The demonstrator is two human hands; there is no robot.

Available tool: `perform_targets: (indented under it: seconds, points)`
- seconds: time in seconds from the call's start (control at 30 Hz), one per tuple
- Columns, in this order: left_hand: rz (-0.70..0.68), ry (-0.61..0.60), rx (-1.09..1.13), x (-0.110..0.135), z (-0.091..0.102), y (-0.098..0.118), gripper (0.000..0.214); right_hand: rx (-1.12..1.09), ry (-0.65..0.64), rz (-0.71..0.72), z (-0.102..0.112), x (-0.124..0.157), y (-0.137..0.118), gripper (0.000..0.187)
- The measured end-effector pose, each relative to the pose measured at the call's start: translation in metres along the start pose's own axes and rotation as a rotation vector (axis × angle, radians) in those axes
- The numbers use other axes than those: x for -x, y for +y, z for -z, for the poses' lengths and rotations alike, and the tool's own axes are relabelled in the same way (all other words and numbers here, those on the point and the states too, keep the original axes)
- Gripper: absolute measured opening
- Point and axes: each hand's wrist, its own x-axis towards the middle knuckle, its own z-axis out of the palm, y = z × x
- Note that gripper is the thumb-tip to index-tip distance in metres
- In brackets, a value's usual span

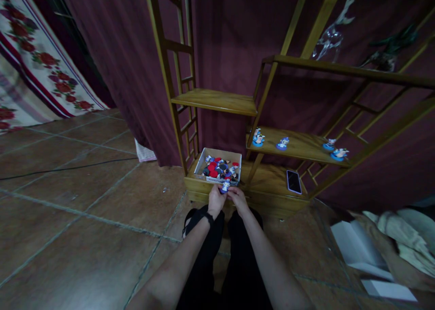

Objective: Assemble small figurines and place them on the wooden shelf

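Both my hands meet just in front of a white box (201,161) of small red, blue and black figurines on the bottom board of a wooden shelf unit. My left hand (216,200) and my right hand (237,198) pinch one small blue and white figurine (224,186) between them, fingers closed on it. A dark band is on my left wrist. Several matching blue-based figurines (283,143) stand on the low shelf (302,151) to the right.
A phone (293,181) lies flat on the bottom board right of the box. An empty shelf (217,100) sits higher up. A dark red curtain hangs behind. White boxes and cloth (394,237) lie on the tiled floor at right; a cable crosses the floor at left.
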Motion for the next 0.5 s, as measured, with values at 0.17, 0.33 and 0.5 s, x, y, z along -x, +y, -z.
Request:
perform_targets:
  seconds: [0.17,0.33,0.5]
  points:
    - [0.007,-0.002,0.046,-0.0004,0.0004,-0.0003,0.023,-0.039,0.016,-0.001,-0.0005,0.0002,-0.0012,0.018]
    - [0.014,-0.003,0.058,0.0015,-0.0009,-0.0015,0.023,-0.034,0.029,-0.004,-0.0013,0.0001,-0.0015,0.018]
    - [0.044,0.013,0.093,-0.0013,-0.0019,-0.0043,0.026,-0.034,0.022,-0.010,-0.0006,0.0000,-0.0027,0.018]
